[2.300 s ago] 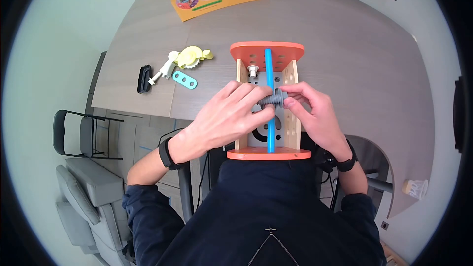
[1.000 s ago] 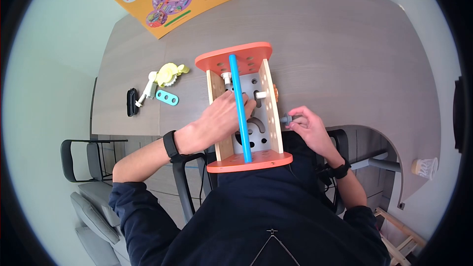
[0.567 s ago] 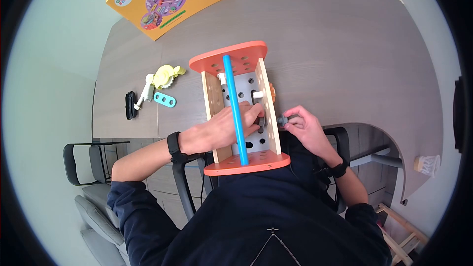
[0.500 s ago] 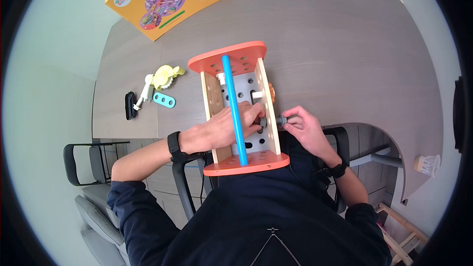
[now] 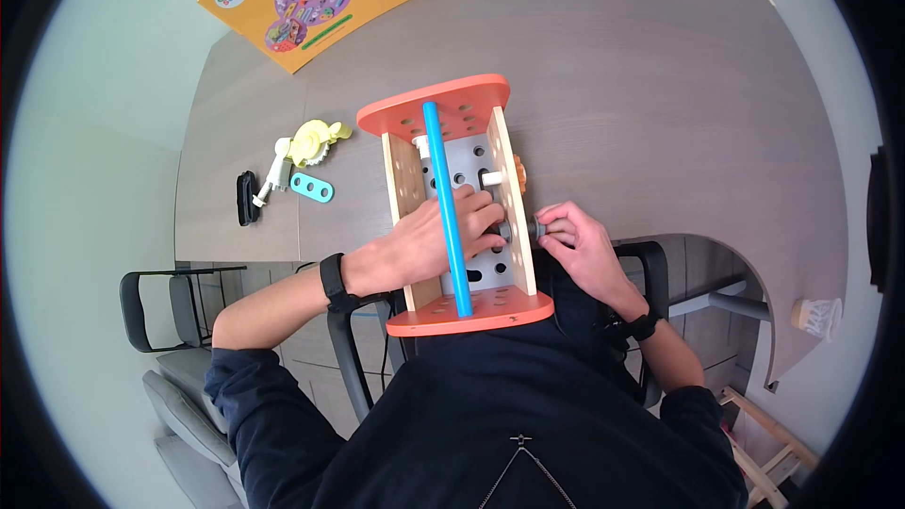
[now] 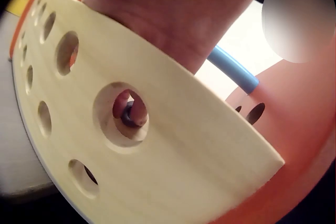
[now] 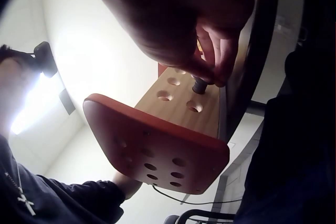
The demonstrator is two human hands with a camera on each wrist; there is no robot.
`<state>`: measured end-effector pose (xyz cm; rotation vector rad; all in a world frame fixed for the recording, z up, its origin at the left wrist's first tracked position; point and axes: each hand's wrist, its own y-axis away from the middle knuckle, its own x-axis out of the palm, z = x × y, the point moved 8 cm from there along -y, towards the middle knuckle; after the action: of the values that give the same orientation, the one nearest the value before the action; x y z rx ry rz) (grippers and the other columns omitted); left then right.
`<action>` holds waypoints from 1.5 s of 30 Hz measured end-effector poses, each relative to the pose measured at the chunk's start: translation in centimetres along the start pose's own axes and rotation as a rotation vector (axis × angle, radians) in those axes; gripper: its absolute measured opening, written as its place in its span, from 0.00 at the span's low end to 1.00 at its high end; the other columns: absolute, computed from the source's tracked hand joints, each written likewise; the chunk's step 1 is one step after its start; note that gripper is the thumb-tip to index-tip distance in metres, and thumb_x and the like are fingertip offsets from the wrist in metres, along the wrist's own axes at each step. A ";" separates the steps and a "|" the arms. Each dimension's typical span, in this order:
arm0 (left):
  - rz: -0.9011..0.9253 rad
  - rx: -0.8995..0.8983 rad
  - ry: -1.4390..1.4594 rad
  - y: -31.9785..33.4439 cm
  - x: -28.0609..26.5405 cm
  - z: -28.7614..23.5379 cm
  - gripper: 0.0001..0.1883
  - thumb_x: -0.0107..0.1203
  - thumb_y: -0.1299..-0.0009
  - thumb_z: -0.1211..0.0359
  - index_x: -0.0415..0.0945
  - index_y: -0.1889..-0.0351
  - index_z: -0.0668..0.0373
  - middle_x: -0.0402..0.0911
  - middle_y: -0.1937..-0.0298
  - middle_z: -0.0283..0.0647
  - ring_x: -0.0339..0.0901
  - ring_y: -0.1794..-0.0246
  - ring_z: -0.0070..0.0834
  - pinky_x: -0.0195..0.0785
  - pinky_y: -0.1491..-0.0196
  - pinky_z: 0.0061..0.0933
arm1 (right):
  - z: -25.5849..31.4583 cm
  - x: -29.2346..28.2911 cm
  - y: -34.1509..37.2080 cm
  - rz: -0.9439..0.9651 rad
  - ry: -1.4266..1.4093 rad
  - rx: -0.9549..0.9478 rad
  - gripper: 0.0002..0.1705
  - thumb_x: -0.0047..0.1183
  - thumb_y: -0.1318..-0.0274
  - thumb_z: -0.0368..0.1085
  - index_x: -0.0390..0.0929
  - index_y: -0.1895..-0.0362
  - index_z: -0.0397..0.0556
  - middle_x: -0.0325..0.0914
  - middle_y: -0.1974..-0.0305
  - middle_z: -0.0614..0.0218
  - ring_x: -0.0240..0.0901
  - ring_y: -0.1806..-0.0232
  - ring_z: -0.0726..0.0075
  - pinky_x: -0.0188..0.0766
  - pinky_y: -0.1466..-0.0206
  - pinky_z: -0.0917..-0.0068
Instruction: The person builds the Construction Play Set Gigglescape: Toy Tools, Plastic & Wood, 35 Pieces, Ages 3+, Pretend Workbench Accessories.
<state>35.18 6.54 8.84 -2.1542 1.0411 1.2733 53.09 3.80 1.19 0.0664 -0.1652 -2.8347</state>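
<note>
A toy toolbox has orange end panels (image 5: pixel 436 106), pale wooden side walls with holes (image 5: pixel 403 174) and a blue rod handle (image 5: pixel 446 212). My left hand (image 5: pixel 405 243) reaches under the rod into the box. Its fingertips hold a grey nut (image 5: pixel 504 232) against the inside of the right wall; through a hole in the left wrist view the dark nut (image 6: pixel 126 115) shows between fingertips. Outside that wall, my right hand (image 5: pixel 586 250) pinches the head of a grey bolt (image 5: pixel 538 228). In the right wrist view the bolt's threaded shank (image 7: pixel 199 85) stands at a wall hole.
A white peg (image 5: pixel 492 178) with an orange head (image 5: pixel 520 172) passes through the right wall. On the table at left lie a yellow-and-white toy piece (image 5: pixel 311 141), a teal three-hole strip (image 5: pixel 312 187) and a black holder (image 5: pixel 247 198). A yellow box (image 5: pixel 377 0) stands behind.
The grey bolt has gone from above the box to outside the right wall with my right hand. My left hand has gone inside, bringing the nut to the wall. The toolbox has tilted.
</note>
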 end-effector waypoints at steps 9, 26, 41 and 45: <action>0.012 -0.020 -0.018 0.2 0.2 -0.1 0.16 0.61 0.21 0.56 0.80 0.48 0.59 0.78 0.58 0.41 0.79 0.53 0.42 0.70 0.48 0.44 | -1.1 -0.1 0.0 -0.006 -0.101 0.019 0.13 0.56 0.29 0.19 0.74 0.43 0.37 0.81 0.46 0.61 0.84 0.45 0.72 0.83 0.39 0.72; -0.076 0.040 -0.003 1.4 -0.6 -0.1 0.16 0.59 0.19 0.54 0.80 0.48 0.57 0.80 0.61 0.39 0.80 0.60 0.40 0.70 0.51 0.41 | 0.2 0.4 -0.7 0.053 0.021 0.090 0.13 0.54 0.20 0.36 0.79 0.45 0.37 0.83 0.66 0.67 0.81 0.62 0.79 0.79 0.55 0.75; -0.107 0.031 0.018 1.9 -1.0 -0.1 0.17 0.58 0.19 0.53 0.79 0.49 0.57 0.81 0.64 0.40 0.81 0.61 0.42 0.73 0.50 0.42 | 1.4 0.5 0.1 0.073 -0.140 -0.059 0.15 0.54 0.22 0.31 0.71 0.37 0.43 0.80 0.59 0.71 0.78 0.59 0.79 0.74 0.54 0.79; 0.004 -0.049 0.011 1.8 -0.8 0.1 0.17 0.61 0.20 0.54 0.81 0.43 0.56 0.83 0.60 0.40 0.83 0.54 0.41 0.74 0.40 0.46 | 0.5 0.7 -0.1 0.129 -0.157 -0.005 0.15 0.56 0.24 0.29 0.72 0.38 0.43 0.80 0.60 0.71 0.76 0.61 0.81 0.73 0.55 0.79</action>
<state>33.48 5.80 9.56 -2.1988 1.0296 1.3027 52.36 3.75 1.61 -0.1622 -0.1895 -2.7102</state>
